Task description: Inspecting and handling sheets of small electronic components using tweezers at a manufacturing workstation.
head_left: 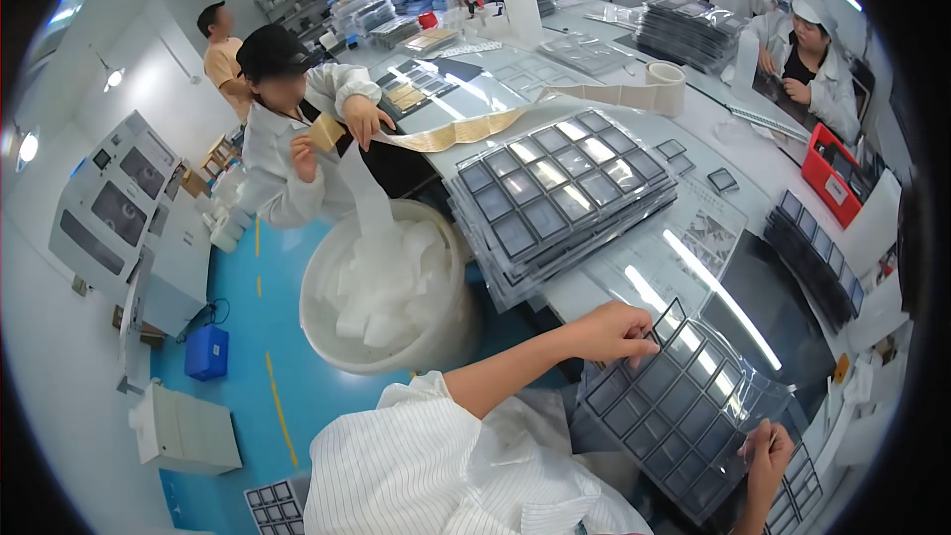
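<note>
A clear sheet with a grid of black-framed grey panels (666, 408) lies in front of me at the table's near edge. Over its far left corner my left hand (616, 333) is closed, pinching a thin black rectangular frame (673, 317). My right hand (769, 451) is at the sheet's right edge, thumb and fingers pressed together; whatever they grip is too small to name. Clear film (768, 398) rises loosely beside that edge. Further off stands a thick stack of similar panel sheets (565, 178), with two loose small frames (724, 179) to its right.
A white bin (322, 322) full of white strips stands left of the table. A person in a black cap (272, 54) handles a long paper strip (461, 134) there. At right are a red tray (830, 176), a row of dark panels (814, 256) and another seated worker (832, 79).
</note>
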Demonstrator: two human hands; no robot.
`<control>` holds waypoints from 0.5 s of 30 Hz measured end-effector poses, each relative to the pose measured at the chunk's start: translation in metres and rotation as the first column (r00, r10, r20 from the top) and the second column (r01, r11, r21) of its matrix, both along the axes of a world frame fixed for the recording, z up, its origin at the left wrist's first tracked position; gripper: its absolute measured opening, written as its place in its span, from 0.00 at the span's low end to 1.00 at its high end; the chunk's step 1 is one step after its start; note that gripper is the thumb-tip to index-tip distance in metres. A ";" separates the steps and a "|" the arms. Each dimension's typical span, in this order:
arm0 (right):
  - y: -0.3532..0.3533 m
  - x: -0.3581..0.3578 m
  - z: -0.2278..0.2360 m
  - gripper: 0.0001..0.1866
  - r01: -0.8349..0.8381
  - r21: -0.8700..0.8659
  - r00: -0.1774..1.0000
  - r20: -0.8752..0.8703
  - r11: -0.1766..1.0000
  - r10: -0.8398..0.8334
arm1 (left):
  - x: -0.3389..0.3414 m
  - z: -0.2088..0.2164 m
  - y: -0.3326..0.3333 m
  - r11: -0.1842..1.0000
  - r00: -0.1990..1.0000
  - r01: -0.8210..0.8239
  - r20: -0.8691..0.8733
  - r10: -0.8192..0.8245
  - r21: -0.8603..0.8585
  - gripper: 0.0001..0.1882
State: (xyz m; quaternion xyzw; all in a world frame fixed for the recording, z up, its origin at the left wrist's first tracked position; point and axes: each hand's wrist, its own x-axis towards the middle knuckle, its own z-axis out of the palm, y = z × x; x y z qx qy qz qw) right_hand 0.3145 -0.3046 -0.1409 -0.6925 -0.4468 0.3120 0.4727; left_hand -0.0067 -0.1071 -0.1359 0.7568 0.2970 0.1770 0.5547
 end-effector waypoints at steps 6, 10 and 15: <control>-0.001 -0.002 0.003 0.20 -0.005 -0.043 1.000 0.004 0.999 0.006 | 0.000 0.005 0.000 0.998 0.999 0.014 -0.038 -0.016 -0.056 0.13; 0.000 -0.003 0.004 0.20 -0.017 -0.013 1.000 0.012 1.000 0.017 | 0.000 0.002 -0.001 1.000 1.000 0.001 -0.005 -0.001 0.002 0.13; 0.001 -0.002 0.007 0.20 -0.027 -0.046 1.000 -0.015 0.999 0.026 | 0.000 0.001 0.000 1.000 1.000 0.003 -0.006 -0.003 -0.004 0.13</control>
